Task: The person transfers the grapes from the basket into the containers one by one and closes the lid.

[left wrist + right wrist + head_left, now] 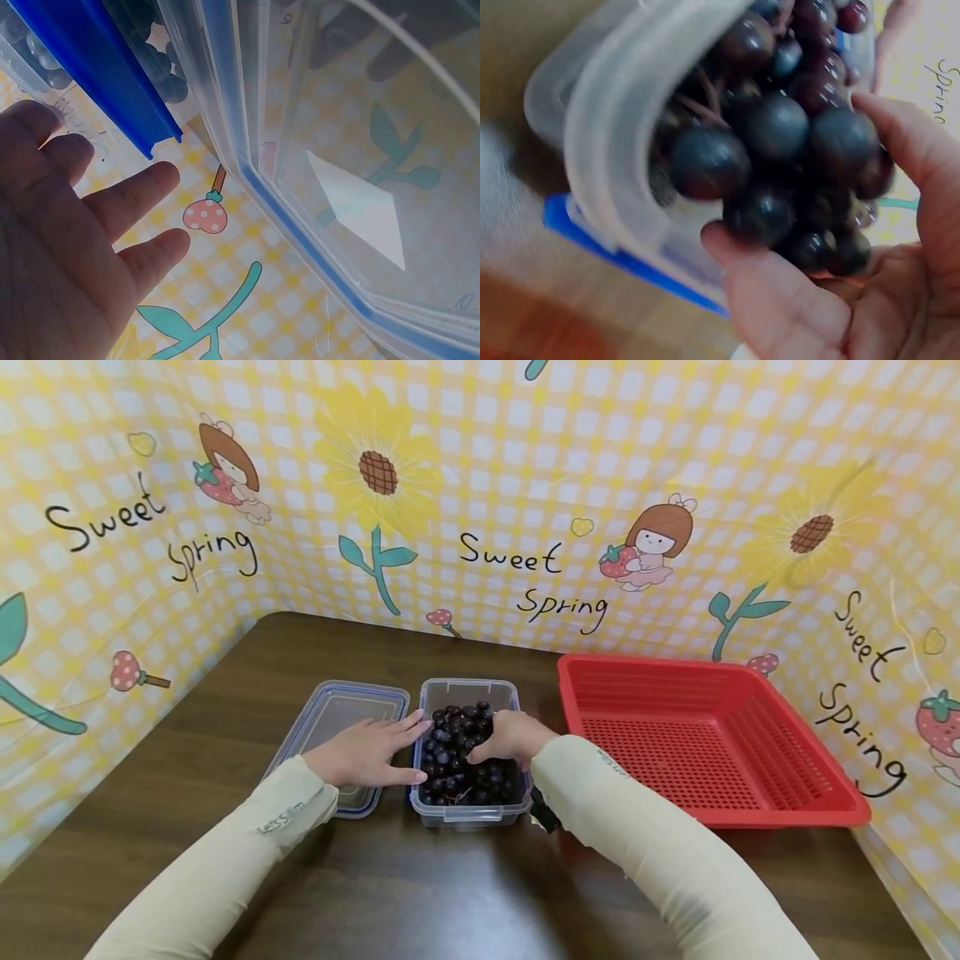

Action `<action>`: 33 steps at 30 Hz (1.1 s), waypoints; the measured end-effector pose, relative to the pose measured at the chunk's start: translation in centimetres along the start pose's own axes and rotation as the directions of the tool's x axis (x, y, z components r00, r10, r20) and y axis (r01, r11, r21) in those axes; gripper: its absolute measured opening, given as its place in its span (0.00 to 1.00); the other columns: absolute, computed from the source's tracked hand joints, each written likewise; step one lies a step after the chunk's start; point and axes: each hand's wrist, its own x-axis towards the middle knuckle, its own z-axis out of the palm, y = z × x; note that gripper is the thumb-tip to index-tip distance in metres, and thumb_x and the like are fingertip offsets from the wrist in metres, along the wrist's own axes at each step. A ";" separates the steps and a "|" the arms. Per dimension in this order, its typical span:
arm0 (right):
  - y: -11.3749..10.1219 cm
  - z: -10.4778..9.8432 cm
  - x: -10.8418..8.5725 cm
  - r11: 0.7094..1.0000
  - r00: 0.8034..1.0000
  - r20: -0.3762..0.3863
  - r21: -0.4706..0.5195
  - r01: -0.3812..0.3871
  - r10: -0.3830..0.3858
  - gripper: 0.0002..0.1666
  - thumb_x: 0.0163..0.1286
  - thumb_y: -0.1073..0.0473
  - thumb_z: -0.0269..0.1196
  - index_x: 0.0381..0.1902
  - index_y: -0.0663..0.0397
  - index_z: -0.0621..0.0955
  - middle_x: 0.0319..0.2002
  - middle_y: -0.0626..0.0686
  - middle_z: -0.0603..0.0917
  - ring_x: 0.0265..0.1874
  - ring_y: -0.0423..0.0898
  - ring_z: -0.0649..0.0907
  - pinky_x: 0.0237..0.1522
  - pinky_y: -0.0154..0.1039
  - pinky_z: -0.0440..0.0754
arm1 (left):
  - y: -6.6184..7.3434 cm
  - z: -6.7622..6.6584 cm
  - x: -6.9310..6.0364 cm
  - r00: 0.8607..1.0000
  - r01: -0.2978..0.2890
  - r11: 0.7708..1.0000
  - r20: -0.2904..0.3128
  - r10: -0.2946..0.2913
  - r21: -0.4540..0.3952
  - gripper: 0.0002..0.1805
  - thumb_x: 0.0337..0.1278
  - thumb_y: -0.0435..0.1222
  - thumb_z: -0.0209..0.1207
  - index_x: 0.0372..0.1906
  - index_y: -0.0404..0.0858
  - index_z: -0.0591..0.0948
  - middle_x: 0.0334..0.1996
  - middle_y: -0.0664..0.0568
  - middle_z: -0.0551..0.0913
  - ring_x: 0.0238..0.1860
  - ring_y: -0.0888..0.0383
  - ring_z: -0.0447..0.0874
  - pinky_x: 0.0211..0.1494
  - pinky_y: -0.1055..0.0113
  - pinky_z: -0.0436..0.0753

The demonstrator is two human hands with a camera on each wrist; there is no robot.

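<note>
- Grapes, round, glossy and purple-black on thin pinkish stems, lie in our clear container.
- Our right hand grips some; our left hand spreads its fingers at the left edge.
- We see a lid just left, a red basket right, tabletop on the near side.
</note>
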 end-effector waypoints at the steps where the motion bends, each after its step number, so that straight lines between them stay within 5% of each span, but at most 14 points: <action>1: 0.0 -0.3 0.0 1.000 1.000 0.004 -0.007 -0.009 0.009 0.32 0.58 0.44 0.70 0.50 0.63 0.78 0.45 0.57 0.82 0.23 0.48 0.82 0.19 0.38 0.78 | 0.0 -0.1 0.0 1.000 -0.005 1.000 -0.004 0.005 0.009 0.46 0.62 0.62 0.49 0.74 0.35 0.56 0.73 0.39 0.52 0.66 0.35 0.62 0.65 0.36 0.58; 8: -0.1 -2.3 -0.9 1.000 0.997 -0.074 0.027 0.005 -0.003 0.34 0.58 0.50 0.70 0.62 0.54 0.76 0.61 0.53 0.77 0.29 0.46 0.85 0.29 0.39 0.79 | 0.2 -0.6 0.1 1.000 -0.027 0.996 -0.013 0.028 0.085 0.44 0.62 0.61 0.50 0.72 0.33 0.60 0.72 0.37 0.55 0.67 0.37 0.61 0.67 0.41 0.60; 12: -0.5 -2.5 -0.3 0.995 0.974 -0.221 0.081 0.060 -0.041 0.24 0.60 0.56 0.68 0.56 0.51 0.82 0.56 0.51 0.81 0.35 0.45 0.83 0.31 0.39 0.80 | 0.3 -0.9 0.0 0.998 -0.050 0.988 -0.042 0.056 0.143 0.40 0.62 0.59 0.51 0.68 0.34 0.67 0.69 0.37 0.62 0.65 0.37 0.65 0.66 0.43 0.63; 17: -2.1 -1.9 0.2 0.960 0.937 -0.341 0.232 0.159 -0.073 0.15 0.62 0.60 0.66 0.48 0.54 0.85 0.41 0.51 0.87 0.29 0.45 0.84 0.30 0.36 0.80 | -0.6 -1.9 -0.9 0.975 -0.050 0.971 -0.199 0.098 0.234 0.32 0.61 0.53 0.57 0.61 0.33 0.76 0.57 0.39 0.78 0.55 0.41 0.78 0.58 0.48 0.75; 21: -3.8 -1.0 0.3 0.925 0.950 -0.296 0.322 0.202 -0.105 0.16 0.62 0.59 0.68 0.47 0.58 0.85 0.36 0.53 0.87 0.25 0.46 0.86 0.27 0.34 0.82 | -2.5 -3.1 -2.4 0.964 0.096 0.977 -0.264 -0.043 0.191 0.28 0.62 0.49 0.57 0.61 0.36 0.77 0.52 0.41 0.82 0.42 0.46 0.84 0.36 0.54 0.82; 25: -5.8 0.0 0.3 0.932 0.948 -0.255 0.256 0.256 -0.190 0.15 0.63 0.58 0.67 0.45 0.60 0.85 0.38 0.55 0.87 0.24 0.45 0.85 0.31 0.34 0.82 | -4.7 -4.2 -4.5 0.942 0.274 0.960 -0.217 -0.257 0.050 0.30 0.66 0.51 0.52 0.63 0.35 0.74 0.51 0.37 0.81 0.36 0.45 0.84 0.21 0.57 0.77; 29: -8.0 0.9 0.2 0.943 0.935 -0.237 0.139 0.302 -0.264 0.16 0.62 0.56 0.68 0.45 0.60 0.85 0.38 0.54 0.87 0.19 0.40 0.83 0.37 0.33 0.81 | -6.5 -5.0 -6.5 0.891 0.395 0.913 -0.200 -0.407 -0.098 0.31 0.68 0.51 0.49 0.63 0.32 0.73 0.52 0.34 0.80 0.48 0.36 0.80 0.34 0.46 0.80; 33: -9.7 2.5 0.3 0.936 0.931 -0.192 0.108 0.336 -0.312 0.19 0.61 0.55 0.69 0.48 0.60 0.84 0.40 0.54 0.87 0.17 0.37 0.82 0.33 0.29 0.80 | -7.7 -5.2 -8.1 0.858 0.452 0.878 -0.194 -0.476 -0.156 0.26 0.68 0.44 0.49 0.62 0.29 0.73 0.56 0.31 0.76 0.55 0.31 0.73 0.45 0.39 0.77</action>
